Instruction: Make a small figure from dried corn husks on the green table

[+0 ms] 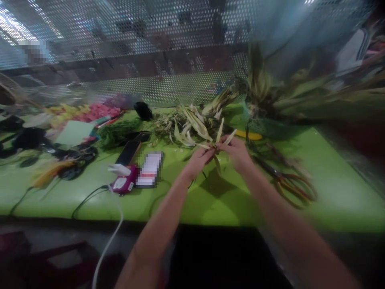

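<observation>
My left hand (198, 159) and my right hand (236, 150) meet above the green table, both with fingers closed. Between them they pinch a small bunch of pale yellow-green leaf strips (220, 129), which look like dry husk. Several strip ends stick up and sideways, and one hangs below the fingers. The fingertips overlap, so where each hand grips is partly hidden. Just beyond my hands lies a loose heap of similar leaves (195, 124). Scissors (293, 186) with yellow and reddish handles lie to the right of my right hand.
Left of my hands are a lit phone (150, 168), a dark phone (128, 152) and a purple power adapter (124, 180) with cables. Farther left lie green fibres (120, 130), a pale card (74, 132) and pink flowers (104, 112). A perforated metal panel (192, 84) stands behind; tall leaves (258, 76) rise at right.
</observation>
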`<state>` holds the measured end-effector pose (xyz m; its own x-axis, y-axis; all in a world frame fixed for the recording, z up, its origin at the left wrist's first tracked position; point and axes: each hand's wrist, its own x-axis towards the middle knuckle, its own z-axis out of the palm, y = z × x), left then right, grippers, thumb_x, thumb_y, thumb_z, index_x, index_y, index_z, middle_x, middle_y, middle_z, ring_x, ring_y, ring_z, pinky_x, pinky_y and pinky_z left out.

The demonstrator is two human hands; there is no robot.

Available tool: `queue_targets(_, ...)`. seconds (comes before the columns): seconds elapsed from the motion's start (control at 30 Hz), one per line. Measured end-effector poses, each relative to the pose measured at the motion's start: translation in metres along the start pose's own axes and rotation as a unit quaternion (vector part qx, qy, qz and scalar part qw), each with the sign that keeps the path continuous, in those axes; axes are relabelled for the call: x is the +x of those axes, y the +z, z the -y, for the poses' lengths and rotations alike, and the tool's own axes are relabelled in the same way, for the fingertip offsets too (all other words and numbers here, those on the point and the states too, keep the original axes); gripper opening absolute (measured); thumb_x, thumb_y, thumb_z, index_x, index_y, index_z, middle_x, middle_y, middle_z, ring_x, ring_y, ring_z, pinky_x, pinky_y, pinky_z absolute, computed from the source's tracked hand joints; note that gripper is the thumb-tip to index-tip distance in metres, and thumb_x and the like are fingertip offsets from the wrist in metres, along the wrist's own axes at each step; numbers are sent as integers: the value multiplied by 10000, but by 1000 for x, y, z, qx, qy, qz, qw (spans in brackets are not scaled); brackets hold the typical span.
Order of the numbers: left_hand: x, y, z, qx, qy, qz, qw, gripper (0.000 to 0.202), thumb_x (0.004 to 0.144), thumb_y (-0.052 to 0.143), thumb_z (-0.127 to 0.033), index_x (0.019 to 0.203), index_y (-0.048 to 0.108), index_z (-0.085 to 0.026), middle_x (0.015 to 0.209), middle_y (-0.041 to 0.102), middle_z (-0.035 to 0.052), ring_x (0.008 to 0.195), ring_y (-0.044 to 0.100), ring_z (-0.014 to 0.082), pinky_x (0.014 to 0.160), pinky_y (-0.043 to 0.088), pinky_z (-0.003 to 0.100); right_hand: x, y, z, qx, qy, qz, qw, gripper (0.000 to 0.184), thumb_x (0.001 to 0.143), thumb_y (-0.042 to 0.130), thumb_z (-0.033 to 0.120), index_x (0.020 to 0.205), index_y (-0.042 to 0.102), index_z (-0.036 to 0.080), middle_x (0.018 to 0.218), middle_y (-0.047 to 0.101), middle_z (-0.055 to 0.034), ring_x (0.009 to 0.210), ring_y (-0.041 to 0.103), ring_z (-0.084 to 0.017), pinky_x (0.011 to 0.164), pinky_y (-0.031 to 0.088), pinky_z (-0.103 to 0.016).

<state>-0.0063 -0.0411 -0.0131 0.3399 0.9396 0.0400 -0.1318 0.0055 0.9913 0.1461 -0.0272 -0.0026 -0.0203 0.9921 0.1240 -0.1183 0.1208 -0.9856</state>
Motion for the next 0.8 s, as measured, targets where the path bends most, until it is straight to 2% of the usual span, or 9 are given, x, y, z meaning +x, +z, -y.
queue_targets(0.17, -3, 5, -3, -4, 16, 33, 999, 270, 812, 659, -421, 839, 604, -158, 644, 436, -33, 550, 314, 65, 525, 259, 214, -2, 3, 1, -43, -17, -42, 998, 342, 606, 741, 471, 641, 540, 198, 601, 512, 23, 590, 479, -124, 617, 434, -289)
queue_targets(0.23, -2, 6, -1, -6, 12, 26, 1000, 257, 810, 665, -405, 833, 600, -157, 647, 453, -30, 562, 350, 65, 536, 282, 205, -1, 1, 1, -52, -13, -43, 998, 360, 609, 745, 493, 638, 545, 195, 598, 519, 19, 591, 485, -126, 618, 440, -288)
queue_targets(0.37, 2, 6, 7, -41, 6, -35, 999, 269, 818, 645, -426, 830, 579, -165, 619, 507, -26, 521, 397, 66, 507, 305, 205, 3, -3, 0, -33, 0, -39, 999, 388, 647, 741, 538, 749, 603, 190, 672, 591, 6, 621, 544, -128, 636, 466, -274)
queue_targets(0.47, 7, 3, 11, -90, 17, -101, 991, 274, 790, 672, -422, 847, 582, -169, 633, 533, -31, 531, 466, 70, 540, 383, 208, 3, -2, -2, -15, 27, 3, 1000, 416, 698, 694, 577, 838, 611, 194, 753, 638, -16, 643, 577, -133, 627, 469, -269)
queue_targets(0.53, 8, 1, 13, -123, 13, -132, 983, 287, 755, 707, -409, 858, 583, -171, 655, 543, -37, 547, 496, 69, 563, 414, 209, 1, 0, -4, -50, 28, 49, 997, 399, 680, 721, 549, 799, 611, 184, 725, 635, -17, 626, 561, -131, 596, 451, -261)
queue_targets(0.6, 9, -1, 14, -138, 9, -136, 981, 300, 737, 722, -402, 869, 582, -171, 666, 552, -39, 551, 505, 68, 570, 425, 212, 0, 1, -7, -98, 9, 77, 992, 348, 674, 740, 487, 754, 610, 174, 664, 612, -2, 587, 524, -122, 556, 419, -252)
queue_targets(0.7, 9, -2, 15, -134, 11, -132, 982, 297, 748, 707, -415, 847, 574, -168, 624, 528, -45, 540, 492, 67, 555, 414, 206, -2, 1, -10, -158, -30, 78, 984, 241, 734, 684, 398, 735, 616, 167, 623, 595, 11, 551, 486, -111, 528, 376, -246)
queue_targets(0.8, 9, -2, 14, -145, 11, -135, 980, 298, 760, 695, -416, 790, 541, -162, 597, 499, -45, 502, 432, 48, 490, 346, 181, -1, 0, -13, -208, -75, 60, 973, 153, 763, 639, 323, 739, 617, 174, 648, 606, 14, 575, 487, -112, 549, 366, -245)
